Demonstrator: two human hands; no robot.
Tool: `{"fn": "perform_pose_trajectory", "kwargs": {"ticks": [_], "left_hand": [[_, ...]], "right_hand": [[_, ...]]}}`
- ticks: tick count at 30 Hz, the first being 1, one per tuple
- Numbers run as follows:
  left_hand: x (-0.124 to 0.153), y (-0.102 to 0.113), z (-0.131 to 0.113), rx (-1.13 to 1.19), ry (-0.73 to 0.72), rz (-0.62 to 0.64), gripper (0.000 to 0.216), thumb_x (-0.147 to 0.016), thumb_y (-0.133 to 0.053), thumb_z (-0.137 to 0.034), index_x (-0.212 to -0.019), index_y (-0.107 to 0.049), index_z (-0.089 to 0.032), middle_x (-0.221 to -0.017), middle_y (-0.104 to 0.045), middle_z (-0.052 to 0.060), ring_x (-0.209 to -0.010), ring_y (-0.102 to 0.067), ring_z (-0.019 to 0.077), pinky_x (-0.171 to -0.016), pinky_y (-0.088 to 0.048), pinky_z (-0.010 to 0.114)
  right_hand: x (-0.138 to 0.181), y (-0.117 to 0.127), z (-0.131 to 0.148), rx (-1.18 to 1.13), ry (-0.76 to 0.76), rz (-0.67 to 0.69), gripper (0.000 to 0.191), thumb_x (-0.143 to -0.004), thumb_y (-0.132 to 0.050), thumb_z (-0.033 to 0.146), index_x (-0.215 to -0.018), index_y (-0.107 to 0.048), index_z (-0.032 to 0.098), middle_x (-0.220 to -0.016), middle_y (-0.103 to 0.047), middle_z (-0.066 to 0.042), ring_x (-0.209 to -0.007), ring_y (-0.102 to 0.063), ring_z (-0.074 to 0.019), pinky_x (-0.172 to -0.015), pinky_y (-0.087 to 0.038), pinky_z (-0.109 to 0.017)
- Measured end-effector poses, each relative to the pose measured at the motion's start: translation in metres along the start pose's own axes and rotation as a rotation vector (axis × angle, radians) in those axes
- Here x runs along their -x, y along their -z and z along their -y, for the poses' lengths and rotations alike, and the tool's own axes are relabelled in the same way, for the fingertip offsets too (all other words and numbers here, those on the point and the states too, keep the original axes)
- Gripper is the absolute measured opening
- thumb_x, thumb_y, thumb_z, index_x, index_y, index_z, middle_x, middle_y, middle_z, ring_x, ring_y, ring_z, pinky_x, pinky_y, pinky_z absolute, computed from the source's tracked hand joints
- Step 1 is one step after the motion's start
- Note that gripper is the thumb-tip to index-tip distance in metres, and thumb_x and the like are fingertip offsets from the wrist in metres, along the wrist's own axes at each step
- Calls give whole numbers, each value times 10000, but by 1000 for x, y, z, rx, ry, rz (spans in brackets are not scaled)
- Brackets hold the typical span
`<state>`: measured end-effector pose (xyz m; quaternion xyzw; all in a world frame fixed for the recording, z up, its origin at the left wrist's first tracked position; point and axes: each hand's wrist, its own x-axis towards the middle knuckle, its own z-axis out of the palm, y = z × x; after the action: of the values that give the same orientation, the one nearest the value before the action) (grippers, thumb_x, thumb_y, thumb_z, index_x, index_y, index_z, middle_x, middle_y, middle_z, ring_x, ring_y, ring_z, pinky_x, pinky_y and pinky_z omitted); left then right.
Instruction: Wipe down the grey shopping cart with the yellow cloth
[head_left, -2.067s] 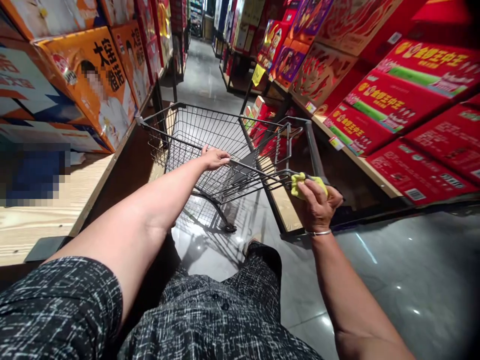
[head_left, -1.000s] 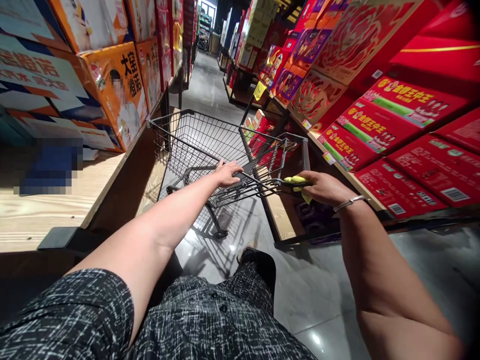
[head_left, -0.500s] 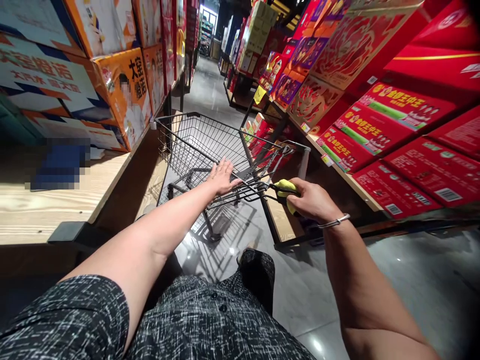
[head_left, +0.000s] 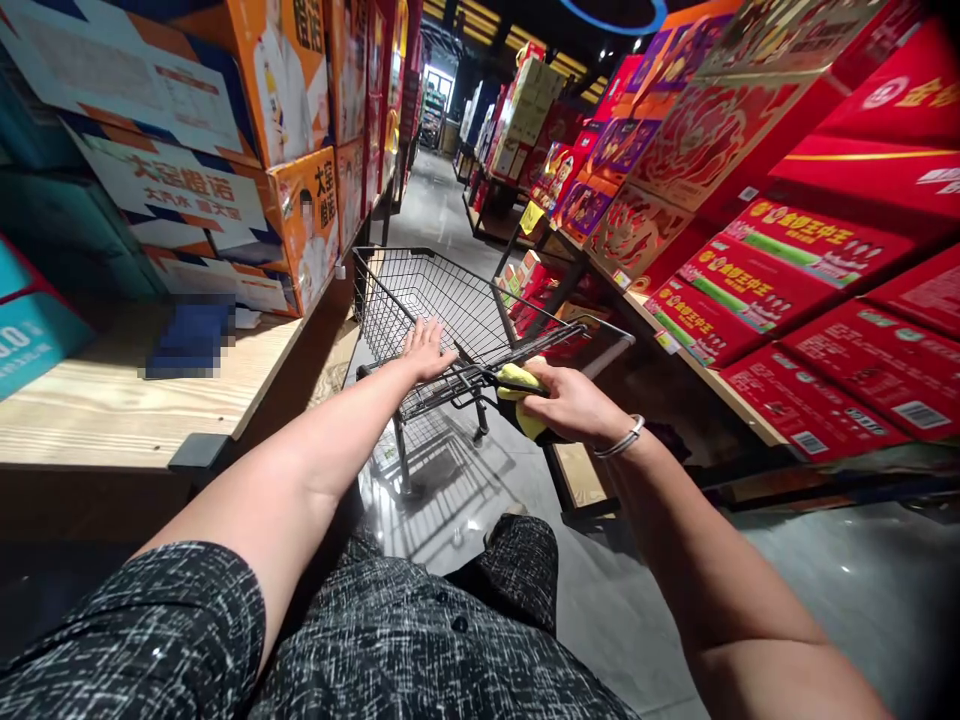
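Note:
A black wire shopping cart (head_left: 388, 290) stands in front of me in the aisle, its basket showing no goods. My left hand (head_left: 429, 352) lies on the near side of the cart with its fingers stretched out. In my right hand (head_left: 571, 402) is a bunched yellow cloth (head_left: 517, 377) with dark parts beside it, held against the black bars at the cart's near right. How far the fingers wrap round a bar is hidden. Right of the cloth, the cart's handle bar (head_left: 616, 352) sticks out toward the shelf.
Orange and white drink cartons (head_left: 301, 225) are stacked on a wooden shelf (head_left: 187, 420) at left, near a blurred dark-blue item (head_left: 191, 337). Red boxes (head_left: 780, 275) fill the right shelf, close to the cart. The grey floor (head_left: 442, 190) runs ahead between the shelves.
My right hand has moved left with the yellow cloth along the cart's bars. My left hand has shifted slightly left, still on the cart. The view has turned a little.

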<state>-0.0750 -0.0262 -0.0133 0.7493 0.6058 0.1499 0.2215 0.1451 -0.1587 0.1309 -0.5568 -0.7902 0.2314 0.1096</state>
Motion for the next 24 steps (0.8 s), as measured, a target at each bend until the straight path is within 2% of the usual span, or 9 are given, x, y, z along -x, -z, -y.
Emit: {"fn": "perform_pose_trajectory", "kwargs": {"ticks": [5, 9, 10, 13, 15, 18, 20, 22, 24], "left_hand": [[4, 17, 27, 66, 78, 35, 903, -901, -456, -477, -1651, -73, -152, -1693, 186, 46, -1550, 195, 320, -1269, 3, 531], [9, 25, 51, 224, 86, 79, 1138, -798, -634, -520, -1646, 43, -178, -1634, 331, 91, -1553, 155, 339, -1275, -79, 498], [9, 26, 55, 271, 77, 84, 1184, -774, -665, -515, -1643, 67, -180, -1615, 362, 99, -1556, 128, 345, -1276, -110, 483], [10, 24, 62, 393, 56, 80, 1273, -711, -718, -510, -1639, 88, -180, -1586, 403, 104, -1558, 63, 371, -1271, -188, 463], [10, 23, 63, 435, 47, 76, 1329, -663, -747, -528, -1639, 77, -161, -1583, 404, 106, -1552, 71, 388, -1271, -202, 461], [11, 22, 62, 452, 45, 73, 1274, -699, -708, -489, -1638, 83, -153, -1579, 408, 89, -1559, 57, 355, -1276, -201, 426], [12, 21, 63, 425, 51, 62, 1186, -751, -658, -422, -1640, 76, -146, -1591, 387, 78, -1566, 28, 315, -1272, -218, 382], [13, 20, 65, 396, 45, 48, 1136, -773, -639, -379, -1643, 47, -126, -1605, 360, 84, -1566, 3, 299, -1262, -244, 351], [12, 20, 70, 398, 18, 37, 1122, -780, -636, -361, -1644, 39, -122, -1609, 354, 88, -1565, -7, 294, -1260, -244, 342]], "right_hand": [[-12, -13, 31, -34, 89, 86, 131, -718, -549, 220, -831, -610, 197, -721, -598, 27, -660, -523, -119, -581, -373, -218], [-38, -6, 52, -6, 154, 249, 163, -742, -588, 235, -888, -643, 188, -749, -635, 24, -653, -531, -111, -588, -381, -211], [-50, -3, 56, 30, 172, 224, 177, -748, -597, 236, -909, -652, 186, -762, -642, 21, -664, -536, -113, -599, -386, -211], [-97, -1, 60, 167, 296, -7, 307, -732, -606, 164, -1032, -668, 183, -908, -681, -5, -788, -570, -127, -685, -413, -210], [-130, -7, 57, 251, 343, 6, 414, -697, -603, 92, -1092, -675, 194, -992, -694, -9, -854, -581, -127, -727, -421, -200], [-168, -18, 45, 414, 164, 366, 425, -661, -623, 59, -1046, -714, 213, -836, -695, 25, -741, -579, -109, -680, -419, -191], [-182, -19, 32, 491, 32, 516, 376, -661, -649, 84, -1000, -738, 221, -723, -670, 44, -658, -560, -101, -655, -420, -198], [-188, -10, 16, 544, -62, 523, 324, -659, -675, 110, -951, -758, 221, -687, -665, 41, -649, -570, -110, -674, -436, -216], [-188, 6, -3, 550, -158, 390, 247, -642, -712, 132, -867, -768, 217, -678, -673, 23, -683, -596, -139, -705, -456, -247]]}}
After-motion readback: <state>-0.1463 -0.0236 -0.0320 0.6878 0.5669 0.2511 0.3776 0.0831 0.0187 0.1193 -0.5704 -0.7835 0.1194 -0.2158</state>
